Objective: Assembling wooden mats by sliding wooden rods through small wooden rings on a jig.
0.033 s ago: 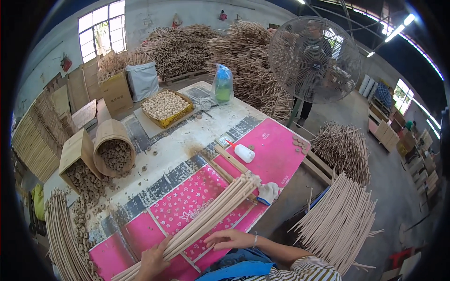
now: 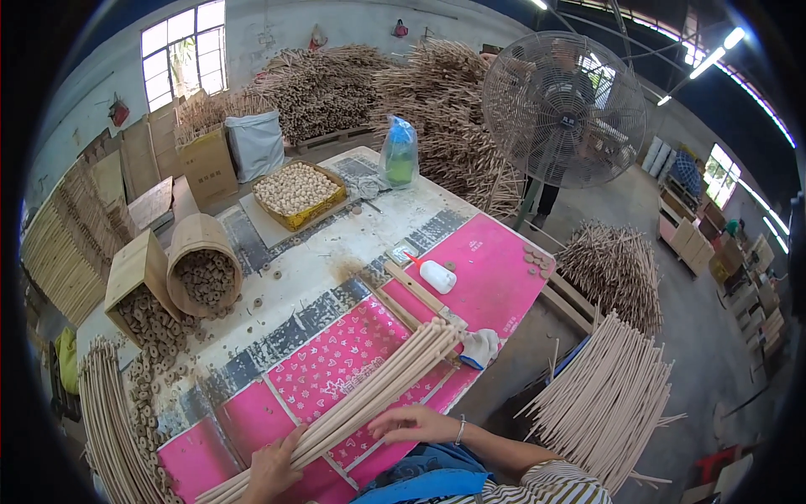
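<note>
A bundle of long, thin wooden sticks (image 2: 369, 388) slants across the pink tabletop, from the lower left up toward the middle right. My left hand (image 2: 275, 469) wraps around its lower part. Just to the right of the bundle, my right hand (image 2: 413, 424) is held with fingers stretched out and nothing in it. The bundle's far ends lie beside a white glove with a blue edge (image 2: 479, 348). Above them, two wooden strips (image 2: 413, 288) lie on the table, and a white squeeze bottle with a red tip (image 2: 437, 275) rests on its side.
A wooden box (image 2: 138, 281) and a wooden barrel (image 2: 204, 260) spill small wooden rings at the left. Wooden balls fill a yellow tray (image 2: 300, 193) farther back. More sticks stand at the left (image 2: 122, 424) and right (image 2: 600, 399). A large fan (image 2: 564, 109) stands beyond the table.
The far ends of the stick bundle have shifted slightly down and left. Both hands stay nearly in place.
</note>
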Motion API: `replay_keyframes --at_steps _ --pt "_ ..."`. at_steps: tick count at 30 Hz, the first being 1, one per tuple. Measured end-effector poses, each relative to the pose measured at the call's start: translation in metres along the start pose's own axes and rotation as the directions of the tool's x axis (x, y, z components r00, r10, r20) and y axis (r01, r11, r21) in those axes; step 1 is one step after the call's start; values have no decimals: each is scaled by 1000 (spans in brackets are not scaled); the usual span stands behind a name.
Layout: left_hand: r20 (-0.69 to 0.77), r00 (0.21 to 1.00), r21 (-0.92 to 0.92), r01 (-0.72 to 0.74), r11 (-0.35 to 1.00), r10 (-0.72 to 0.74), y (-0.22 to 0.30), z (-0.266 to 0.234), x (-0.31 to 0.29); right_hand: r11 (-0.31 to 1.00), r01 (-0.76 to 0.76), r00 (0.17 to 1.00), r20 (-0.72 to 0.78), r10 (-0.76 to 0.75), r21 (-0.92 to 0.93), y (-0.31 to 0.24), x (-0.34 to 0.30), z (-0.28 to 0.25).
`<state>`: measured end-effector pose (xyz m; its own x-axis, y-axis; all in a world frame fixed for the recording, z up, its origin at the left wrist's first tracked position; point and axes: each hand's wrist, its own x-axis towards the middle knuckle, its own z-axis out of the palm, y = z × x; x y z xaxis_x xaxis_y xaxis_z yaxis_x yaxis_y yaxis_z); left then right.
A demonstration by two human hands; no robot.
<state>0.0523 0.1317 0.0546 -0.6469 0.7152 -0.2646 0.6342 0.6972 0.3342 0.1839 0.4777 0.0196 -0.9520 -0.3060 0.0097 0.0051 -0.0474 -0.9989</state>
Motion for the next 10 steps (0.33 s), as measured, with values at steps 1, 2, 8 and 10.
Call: replay_keyframes --at_steps 1,2,8,10 --pt "-4 1000 -8 0 1000 0 -5 4 1 997 24 994 -106 -32 -74 -7 -1 -7" --pt "-27 999 28 -38 999 38 -12 10 -2 988 43 976 -203 -73 -148 -18 -1 -11" --pt "-118 981 88 -146 985 155 -30 27 6 366 15 992 -32 -122 -930 -2 24 -29" --pt "-146 972 101 -170 980 183 -31 28 9 283 20 999 10 -40 -959 19 28 -34"
